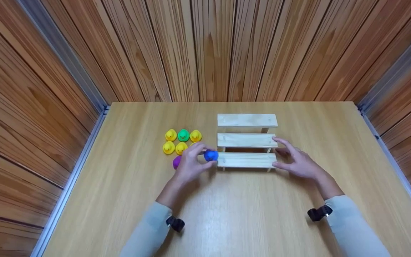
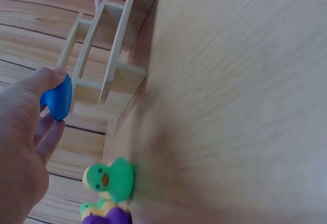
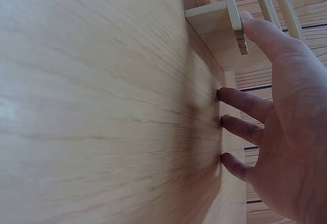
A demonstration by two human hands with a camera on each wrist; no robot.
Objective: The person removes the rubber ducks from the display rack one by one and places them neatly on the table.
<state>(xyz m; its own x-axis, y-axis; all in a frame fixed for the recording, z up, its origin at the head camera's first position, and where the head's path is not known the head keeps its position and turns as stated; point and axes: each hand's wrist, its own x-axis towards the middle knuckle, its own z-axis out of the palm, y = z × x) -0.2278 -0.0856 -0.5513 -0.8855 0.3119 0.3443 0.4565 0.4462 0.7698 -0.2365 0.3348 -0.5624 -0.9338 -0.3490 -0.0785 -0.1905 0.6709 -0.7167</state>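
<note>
My left hand (image 1: 191, 165) pinches a blue rubber duck (image 1: 211, 155) between thumb and fingers, at the left end of the lowest step of a pale wooden three-step stand (image 1: 246, 160). In the left wrist view, the blue duck (image 2: 60, 98) appears held up off the table. At the stand's right end is my right hand (image 1: 300, 163), its thumb against the lowest step and its index finger at the middle step. The right wrist view has other fingertips (image 3: 225, 95) of that hand down on the tabletop.
Left of the stand, yellow ducks (image 1: 168, 147) and a green duck (image 1: 183, 135) stand in rows. A purple duck (image 1: 176, 162) is partly behind my left hand. Another green duck (image 2: 120, 180) shows in the left wrist view. Wood-panelled walls (image 1: 212, 53) enclose the table.
</note>
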